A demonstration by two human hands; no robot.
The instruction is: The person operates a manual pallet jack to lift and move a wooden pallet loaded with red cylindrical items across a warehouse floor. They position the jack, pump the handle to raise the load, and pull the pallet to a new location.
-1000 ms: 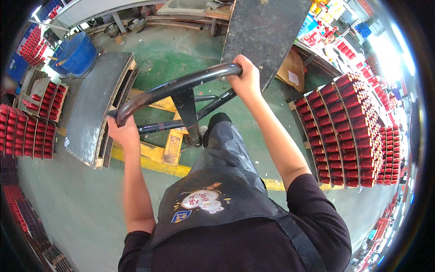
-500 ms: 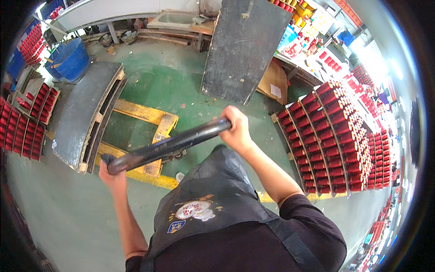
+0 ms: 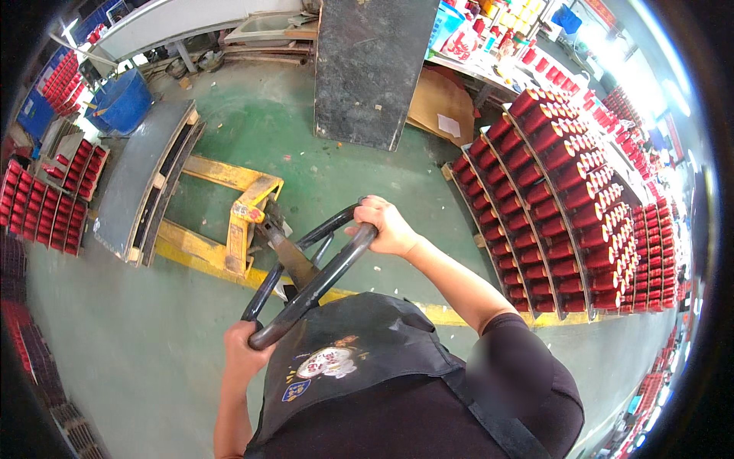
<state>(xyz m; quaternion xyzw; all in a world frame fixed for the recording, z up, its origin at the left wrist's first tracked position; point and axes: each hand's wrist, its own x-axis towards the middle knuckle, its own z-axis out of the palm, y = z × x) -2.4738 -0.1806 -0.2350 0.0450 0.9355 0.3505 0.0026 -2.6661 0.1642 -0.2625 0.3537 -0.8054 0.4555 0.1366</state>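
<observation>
Both my hands grip the black looped handle (image 3: 315, 292) of a yellow pallet jack (image 3: 243, 249). My left hand (image 3: 243, 348) is closed round the handle's near left end. My right hand (image 3: 388, 228) wraps its right end, farther from me. The handle slants across the front of my dark apron (image 3: 359, 336), tilted toward me, and its shaft (image 3: 287, 251) runs down to the jack's body. To the left, the jack's forks reach to a low stack of pallets topped with a grey board (image 3: 141, 183); their tips are hidden there.
Stacked boards of red cone-shaped pieces (image 3: 543, 206) stand close on the right, with more red stacks (image 3: 42, 206) at far left. A dark upright board (image 3: 371, 73) leans ahead, beside a brown sheet (image 3: 442, 107). A blue tub (image 3: 121, 101) sits behind the pallets.
The handle has come down and closer to my body, so its loop and shaft now show. My left hand has moved nearer to me. The view has shifted slightly.
</observation>
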